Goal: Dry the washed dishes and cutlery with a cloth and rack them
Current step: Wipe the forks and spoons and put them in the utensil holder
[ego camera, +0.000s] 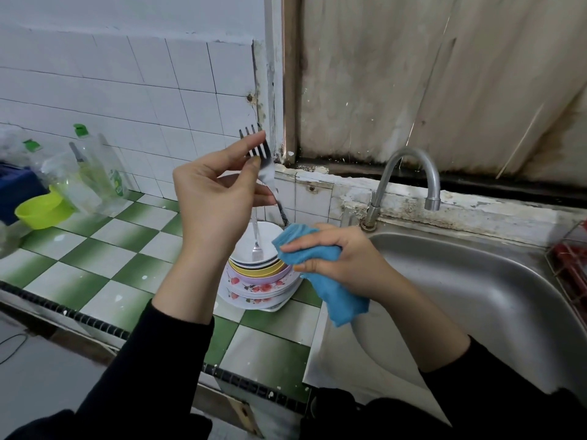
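Fork [266, 173] tines-up, pinched in raised left hand [216, 198]; cloth [336, 296] gripped in right hand [336, 258]

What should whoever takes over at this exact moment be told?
Left hand: pinches the fork just below its prongs, prongs up.
Right hand: grips the blue cloth, closed over the fork's handle end.
Stack of plates and bowls sits on the tiled counter left of the sink, with one piece of cutlery in the top bowl.
Red wire rack is at the right edge; its contents are unclear.
Done: fork mid-wipe.
Left: rack the fork, then probably the stack and cutlery.
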`<state>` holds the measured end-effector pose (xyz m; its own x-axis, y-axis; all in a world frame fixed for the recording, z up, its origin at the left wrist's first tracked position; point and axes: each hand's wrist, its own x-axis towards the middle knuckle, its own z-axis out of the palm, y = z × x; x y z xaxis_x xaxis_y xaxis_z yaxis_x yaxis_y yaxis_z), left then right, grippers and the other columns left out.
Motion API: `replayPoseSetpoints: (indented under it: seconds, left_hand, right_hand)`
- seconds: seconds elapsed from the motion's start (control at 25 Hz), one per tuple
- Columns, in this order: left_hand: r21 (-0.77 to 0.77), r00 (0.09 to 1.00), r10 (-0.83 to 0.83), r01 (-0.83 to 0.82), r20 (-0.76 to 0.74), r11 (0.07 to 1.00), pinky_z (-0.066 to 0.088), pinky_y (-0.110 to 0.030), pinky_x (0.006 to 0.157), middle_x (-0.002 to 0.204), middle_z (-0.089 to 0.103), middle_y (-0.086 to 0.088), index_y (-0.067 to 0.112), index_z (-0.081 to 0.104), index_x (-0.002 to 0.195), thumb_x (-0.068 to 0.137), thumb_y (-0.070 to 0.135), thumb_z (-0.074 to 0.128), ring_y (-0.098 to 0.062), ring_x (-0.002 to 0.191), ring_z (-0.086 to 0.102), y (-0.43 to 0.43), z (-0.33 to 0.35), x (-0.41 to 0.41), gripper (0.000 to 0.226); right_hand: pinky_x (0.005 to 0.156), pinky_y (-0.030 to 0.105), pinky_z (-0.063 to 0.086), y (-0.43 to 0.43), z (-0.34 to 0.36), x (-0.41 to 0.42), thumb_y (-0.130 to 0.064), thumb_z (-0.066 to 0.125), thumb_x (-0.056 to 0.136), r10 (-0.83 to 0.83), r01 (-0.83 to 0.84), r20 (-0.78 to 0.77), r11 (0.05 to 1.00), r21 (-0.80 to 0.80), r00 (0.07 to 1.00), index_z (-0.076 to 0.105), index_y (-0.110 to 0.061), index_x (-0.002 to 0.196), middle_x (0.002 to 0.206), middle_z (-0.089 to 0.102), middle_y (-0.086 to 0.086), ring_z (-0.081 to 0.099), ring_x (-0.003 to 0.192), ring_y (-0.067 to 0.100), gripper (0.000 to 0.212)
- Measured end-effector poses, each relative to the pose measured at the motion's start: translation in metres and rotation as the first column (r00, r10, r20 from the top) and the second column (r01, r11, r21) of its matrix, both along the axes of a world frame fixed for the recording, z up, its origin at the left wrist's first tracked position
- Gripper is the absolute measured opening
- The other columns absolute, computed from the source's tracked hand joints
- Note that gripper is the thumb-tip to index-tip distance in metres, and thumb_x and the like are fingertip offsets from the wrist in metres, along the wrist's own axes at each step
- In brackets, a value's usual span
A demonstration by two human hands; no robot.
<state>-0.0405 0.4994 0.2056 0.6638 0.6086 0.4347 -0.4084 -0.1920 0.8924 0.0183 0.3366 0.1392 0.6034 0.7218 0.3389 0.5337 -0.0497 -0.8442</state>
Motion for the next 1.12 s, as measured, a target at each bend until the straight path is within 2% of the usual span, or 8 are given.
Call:
replayPoseSetpoints:
  seconds: [0.12, 0.24, 0.4, 0.52, 0.68, 0.8, 1.0, 1.12]
  left_hand:
    - [-0.045, 1.0, 0.011, -0.009, 0.027, 0.999, 0.058, -0.03, 0.057, 0.066, 0.064, 0.007, 0.03, 0.072, 0.094, 0.09, -0.005, 0.059, -0.017, 0.049, 0.062, 0.005, -0.002, 0.002, 0.038]
    - [-0.063, 0.999, -0.017, 0.019, 0.039, 0.998, 0.058, -0.028, 0.065, 0.091, 0.071, 0.004, 0.032, 0.067, 0.109, 0.084, -0.005, 0.067, -0.02, 0.064, 0.066, -0.003, -0.014, 0.001, 0.044]
    - [0.045, 0.999, 0.04, -0.04, 0.009, 0.998, 0.054, -0.019, 0.077, 0.127, 0.062, 0.003, 0.041, 0.037, 0.138, 0.08, -0.002, 0.074, 0.0, 0.087, 0.069, -0.021, -0.029, 0.003, 0.081]
    - [0.03, 0.994, 0.108, -0.108, 0.027, 0.994, 0.058, -0.031, 0.083, 0.134, 0.055, -0.01, 0.032, 0.023, 0.15, 0.092, -0.003, 0.057, -0.002, 0.093, 0.069, -0.023, -0.033, 0.011, 0.076]
    - [-0.016, 0.999, 0.049, -0.048, 0.023, 0.999, 0.058, -0.027, 0.071, 0.119, 0.061, 0.005, 0.026, 0.023, 0.15, 0.098, -0.009, 0.038, -0.013, 0.084, 0.072, -0.01, -0.035, 0.016, 0.064]
    - [-0.033, 0.999, -0.053, 0.053, 0.009, 0.998, 0.051, -0.02, 0.06, 0.11, 0.066, 0.008, 0.03, 0.035, 0.139, 0.099, -0.01, 0.033, -0.01, 0.069, 0.068, -0.002, -0.039, 0.014, 0.057]
    - [-0.005, 0.98, -0.192, 0.192, -0.06, 0.981, 0.037, -0.012, 0.051, 0.09, 0.07, 0.002, 0.036, 0.028, 0.141, 0.101, -0.006, 0.033, -0.008, 0.052, 0.051, -0.006, -0.046, 0.006, 0.059]
    - [0.049, 0.947, -0.283, 0.293, -0.149, 0.955, 0.038, -0.012, 0.05, 0.068, 0.064, 0.013, 0.017, 0.053, 0.133, 0.099, -0.005, 0.039, -0.002, 0.051, 0.049, -0.02, -0.047, 0.001, 0.043]
  right_hand:
    - [0.087, 0.012, 0.047, -0.005, -0.007, -0.005, 0.004, 0.074, 0.077, -0.033, 0.033, 0.082, 0.999, -0.004, 0.996, 0.071, -0.03, 0.103, 0.105, 0.068, -0.016, 0.063, 0.101, -0.001, 0.043]
    - [0.079, 0.006, 0.043, -0.006, -0.016, -0.01, 0.001, 0.069, 0.076, -0.163, 0.169, 0.28, 0.986, 0.0, 0.946, 0.074, -0.031, 0.102, 0.099, 0.069, -0.011, 0.063, 0.091, 0.001, 0.041]
    - [0.066, 0.015, 0.048, 0.005, -0.023, -0.015, 0.0, 0.075, 0.07, -0.24, 0.33, 0.666, 0.944, -0.011, 0.706, 0.074, -0.019, 0.101, 0.085, 0.062, -0.001, 0.058, 0.073, 0.013, 0.037]
    - [0.056, 0.025, 0.047, 0.013, -0.034, -0.023, -0.002, 0.064, 0.075, -0.282, 0.396, 0.78, 0.917, 0.048, 0.559, 0.071, -0.017, 0.099, 0.082, 0.06, 0.005, 0.058, 0.074, 0.02, 0.03]
    - [0.071, 0.02, 0.046, 0.0, -0.044, -0.019, -0.022, 0.05, 0.085, -0.14, 0.201, 0.575, 0.979, -0.043, 0.806, 0.06, -0.037, 0.117, 0.099, 0.059, 0.001, 0.054, 0.088, 0.01, 0.036]
    - [0.079, 0.009, 0.043, -0.011, -0.031, -0.015, -0.037, 0.062, 0.079, -0.279, 0.252, 0.289, 0.959, 0.128, 0.916, 0.06, -0.048, 0.118, 0.107, 0.059, -0.011, 0.055, 0.096, -0.002, 0.04]
    - [0.085, 0.018, 0.049, -0.01, 0.014, -0.005, -0.046, 0.056, 0.084, -0.45, 0.387, 0.117, 0.852, 0.353, 0.885, 0.056, -0.061, 0.115, 0.111, 0.053, -0.032, 0.056, 0.103, -0.002, 0.034]
    - [0.105, 0.034, 0.043, 0.009, 0.028, -0.006, -0.045, 0.048, 0.091, -0.381, 0.32, 0.168, 0.898, 0.303, 0.909, 0.055, -0.047, 0.126, 0.126, 0.043, -0.012, 0.048, 0.119, 0.008, 0.035]
